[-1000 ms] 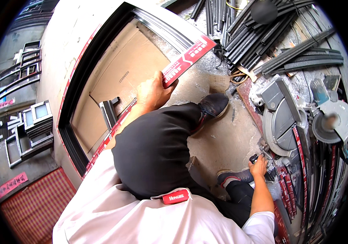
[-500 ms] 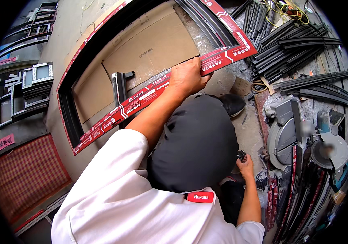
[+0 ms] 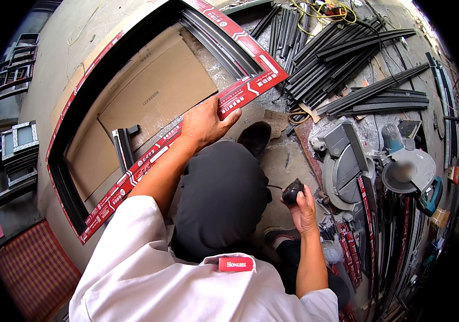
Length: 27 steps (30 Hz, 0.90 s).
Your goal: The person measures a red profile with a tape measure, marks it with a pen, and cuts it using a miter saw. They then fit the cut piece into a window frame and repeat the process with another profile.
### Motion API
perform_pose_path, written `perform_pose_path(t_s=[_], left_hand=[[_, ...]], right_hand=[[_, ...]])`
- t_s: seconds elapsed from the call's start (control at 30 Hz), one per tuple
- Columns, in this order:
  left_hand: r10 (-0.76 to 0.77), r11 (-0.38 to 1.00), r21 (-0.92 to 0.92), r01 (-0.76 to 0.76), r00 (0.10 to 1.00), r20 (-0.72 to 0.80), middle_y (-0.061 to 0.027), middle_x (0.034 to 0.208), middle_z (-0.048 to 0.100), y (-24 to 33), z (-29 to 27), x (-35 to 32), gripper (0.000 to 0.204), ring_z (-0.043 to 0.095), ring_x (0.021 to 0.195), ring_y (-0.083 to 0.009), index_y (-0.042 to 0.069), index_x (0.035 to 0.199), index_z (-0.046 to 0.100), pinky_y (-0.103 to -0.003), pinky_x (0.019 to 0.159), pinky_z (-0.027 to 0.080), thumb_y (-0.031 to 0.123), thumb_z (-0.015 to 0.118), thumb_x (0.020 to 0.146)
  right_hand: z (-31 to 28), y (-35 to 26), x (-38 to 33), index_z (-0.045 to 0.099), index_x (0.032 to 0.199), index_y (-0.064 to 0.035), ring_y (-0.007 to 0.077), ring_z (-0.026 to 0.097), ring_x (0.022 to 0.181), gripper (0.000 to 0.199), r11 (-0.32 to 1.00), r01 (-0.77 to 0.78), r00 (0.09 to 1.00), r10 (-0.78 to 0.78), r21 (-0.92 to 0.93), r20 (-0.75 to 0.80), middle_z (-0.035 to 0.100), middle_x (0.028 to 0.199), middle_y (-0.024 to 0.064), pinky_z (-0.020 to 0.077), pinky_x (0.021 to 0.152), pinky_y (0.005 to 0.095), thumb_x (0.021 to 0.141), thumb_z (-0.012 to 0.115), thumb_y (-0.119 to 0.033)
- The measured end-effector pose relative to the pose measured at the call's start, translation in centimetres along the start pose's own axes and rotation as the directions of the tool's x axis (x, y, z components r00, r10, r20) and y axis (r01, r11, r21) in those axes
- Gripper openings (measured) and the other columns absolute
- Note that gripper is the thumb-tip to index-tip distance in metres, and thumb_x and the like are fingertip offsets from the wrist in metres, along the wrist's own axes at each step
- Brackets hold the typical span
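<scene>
A large black window frame with red printed film (image 3: pixel 256 85) stands at my front left, tilted across the ground. My left hand (image 3: pixel 205 124) grips its near rail, fingers over the inner edge and thumb stretched to the right. A short dark profile piece (image 3: pixel 124 147) shows inside the opening, just beyond that rail. To the right of my knee, my right hand (image 3: pixel 304 210) is raised and closed round a small, rounded, shiny black object (image 3: pixel 293 192). A thin dark strand sticks out of it to the left. What kind of object this is, I cannot make out.
Brown cardboard (image 3: pixel 159 88) lies beneath the frame. Loose black profiles (image 3: pixel 337 59) and a yellow cord (image 3: pixel 323 9) are heaped at the far right. A grey mitre saw (image 3: pixel 345 166) with a round blade (image 3: pixel 409 170) stands right, near red-filmed strips (image 3: pixel 350 249). Small framed windows (image 3: pixel 9 153) line the left.
My right hand has risen from low beside my leg, bringing the black object up into clearer sight. My left hand stays on the frame, its thumb now spread. The whole view has shifted.
</scene>
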<state>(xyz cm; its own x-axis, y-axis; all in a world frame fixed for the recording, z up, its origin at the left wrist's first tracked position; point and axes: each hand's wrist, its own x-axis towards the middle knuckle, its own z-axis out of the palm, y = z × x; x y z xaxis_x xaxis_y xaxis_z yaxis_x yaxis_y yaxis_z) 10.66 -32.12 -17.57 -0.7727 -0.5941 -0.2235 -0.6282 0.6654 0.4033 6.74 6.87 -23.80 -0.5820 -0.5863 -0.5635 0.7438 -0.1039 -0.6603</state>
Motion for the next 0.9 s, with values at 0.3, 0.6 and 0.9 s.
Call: perform_pose_path(t_s=[0.3,0.6,0.9], left_hand=[[0.295,0.817,-0.381,-0.432,0.882,-0.369,-0.0137,0.102,0.071,1.6,1.7,3.4,0.025,0.071,0.092,-0.0211,-0.001,0.112,0.069,-0.032,0.081,0.057,0.020,0.073,0.100],[0.420,0.534,-0.844,0.043,0.853,0.310,0.0021,0.093,0.069,8.5,1.2,5.9,0.023,0.063,0.091,-0.0058,0.002,0.110,0.071,-0.028,0.080,0.053,0.022,0.075,0.101],[0.459,0.429,-0.891,0.145,0.815,0.354,0.0061,0.089,0.061,7.7,2.2,7.6,0.020,0.057,0.082,-0.0024,0.006,0.095,0.061,-0.021,0.071,0.047,0.014,0.079,0.097]], right_hand=[[7.0,-6.7,7.0,0.054,0.139,-0.0008,0.0225,0.063,0.104,0.052,0.989,0.132,0.982,-0.139,0.063,0.129,0.065,0.117,0.0119,0.0534,0.079,0.0344,0.105,0.057,-0.040],[12.4,-11.3,13.0,0.047,0.146,0.0038,0.0288,0.059,0.124,0.068,0.572,0.483,0.861,-0.447,-0.663,0.243,0.061,0.131,0.0210,0.0435,0.110,0.0412,0.102,0.064,-0.045],[13.1,-12.3,15.2,0.052,0.143,0.0000,0.0376,0.064,0.116,0.064,0.357,0.519,0.819,-0.467,-0.776,0.333,0.064,0.127,0.0244,0.0506,0.102,0.0451,0.094,0.072,-0.036]])
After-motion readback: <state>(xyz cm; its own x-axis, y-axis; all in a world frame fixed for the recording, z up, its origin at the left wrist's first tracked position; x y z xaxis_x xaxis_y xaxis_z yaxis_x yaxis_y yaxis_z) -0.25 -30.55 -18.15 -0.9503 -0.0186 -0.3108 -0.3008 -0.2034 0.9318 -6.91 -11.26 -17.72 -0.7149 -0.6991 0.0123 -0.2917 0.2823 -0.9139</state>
